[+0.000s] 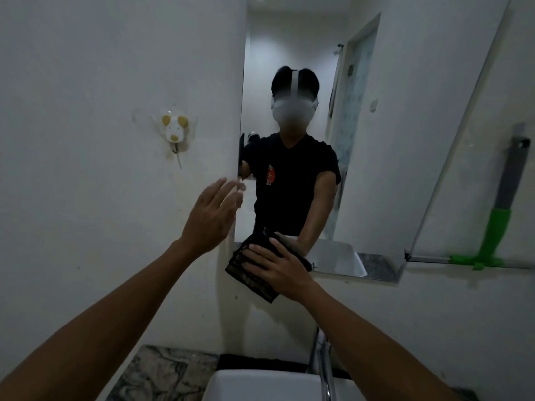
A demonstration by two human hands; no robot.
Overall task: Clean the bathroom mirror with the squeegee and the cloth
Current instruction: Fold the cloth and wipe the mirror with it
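The right hand lies flat, fingers spread, pressing a dark folded cloth against the lower left corner of the mirror. The cloth spills out to the left of and below the palm, lapping over the mirror's bottom edge onto the white wall. Up and to the left of that hand, the left hand is raised with its fingers open and loosely extended, holding nothing; its fingertips are at the mirror's left edge, though whether they touch the glass cannot be told. Farther left of this hand, a small animal-shaped wall hook is stuck to the wall. Well off to the right of the right hand, the squeegee, with a green handle and a grey blade, leans beside the mirror's right edge. Below both forearms sit a white basin, a chrome tap and a marbled surface.
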